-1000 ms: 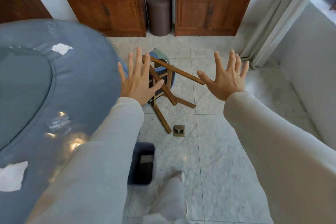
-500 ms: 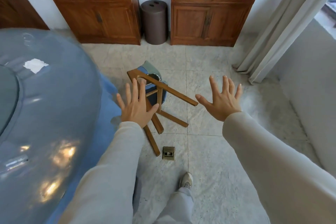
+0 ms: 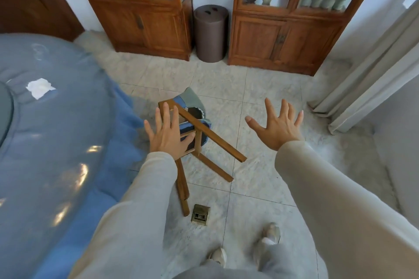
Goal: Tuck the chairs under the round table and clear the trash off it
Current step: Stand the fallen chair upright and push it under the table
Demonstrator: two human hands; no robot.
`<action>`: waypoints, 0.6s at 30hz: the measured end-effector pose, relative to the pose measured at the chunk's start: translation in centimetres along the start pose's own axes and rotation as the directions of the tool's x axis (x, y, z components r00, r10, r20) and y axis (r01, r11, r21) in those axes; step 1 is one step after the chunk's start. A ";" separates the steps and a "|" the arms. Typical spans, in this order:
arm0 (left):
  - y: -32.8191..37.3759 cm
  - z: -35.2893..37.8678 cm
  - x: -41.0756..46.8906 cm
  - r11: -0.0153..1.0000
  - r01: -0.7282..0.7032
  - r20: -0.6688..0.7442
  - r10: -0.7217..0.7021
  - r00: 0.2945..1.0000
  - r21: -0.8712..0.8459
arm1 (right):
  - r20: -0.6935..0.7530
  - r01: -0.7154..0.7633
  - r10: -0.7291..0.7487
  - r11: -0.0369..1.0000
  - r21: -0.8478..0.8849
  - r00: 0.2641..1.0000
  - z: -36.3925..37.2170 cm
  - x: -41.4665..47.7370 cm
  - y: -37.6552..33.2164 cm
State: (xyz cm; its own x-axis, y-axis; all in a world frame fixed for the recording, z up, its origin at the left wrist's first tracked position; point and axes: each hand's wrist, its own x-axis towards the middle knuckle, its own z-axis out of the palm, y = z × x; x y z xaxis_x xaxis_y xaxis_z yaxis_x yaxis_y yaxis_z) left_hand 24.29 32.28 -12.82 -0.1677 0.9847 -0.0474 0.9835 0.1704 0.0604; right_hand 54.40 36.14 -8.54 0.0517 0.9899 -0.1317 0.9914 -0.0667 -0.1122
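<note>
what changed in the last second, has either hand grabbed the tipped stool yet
Not yet. The person stepped closer to the tipped stool; the left hand now hangs over its frame, the right hand beside it. The dark bin by the feet left the view. Both hands stayed spread and empty, the stool still lies on its side, a paper scrap stays on the table.

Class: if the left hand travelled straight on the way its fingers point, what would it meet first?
Probably the toppled chair: the left hand is open and its fingers point at the chair's wooden frame, though depth is unclear.
</note>
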 end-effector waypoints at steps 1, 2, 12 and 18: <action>0.9 0.2 1.1 1.000 0.025 -0.005 -0.025 1.000 -0.003 | 0.004 0.009 -0.009 1.000 -0.005 1.000 0.1 1.7 0.5; 1.8 0.5 2.3 0.998 0.055 -0.013 -0.055 0.998 -0.011 | -0.003 0.023 -0.023 1.000 -0.006 1.000 0.1 3.5 1.0; 14.9 2.5 15.1 0.941 0.308 0.006 -0.310 0.951 -0.139 | 0.007 0.290 -0.290 0.957 -0.007 0.957 -2.5 23.3 6.4; 20.9 2.2 21.0 0.915 0.382 0.011 -0.384 0.923 -0.133 | 0.021 0.406 -0.405 0.914 -0.006 0.914 -4.3 33.5 7.3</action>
State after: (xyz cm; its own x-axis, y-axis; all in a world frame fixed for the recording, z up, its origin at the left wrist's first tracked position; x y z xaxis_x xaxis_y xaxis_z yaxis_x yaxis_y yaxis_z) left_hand 41.47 56.40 -14.79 -0.5318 0.8433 -0.0775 0.8265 0.5368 0.1696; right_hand 63.93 69.31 -9.56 -0.3573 0.9291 -0.0959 0.9279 0.3413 -0.1501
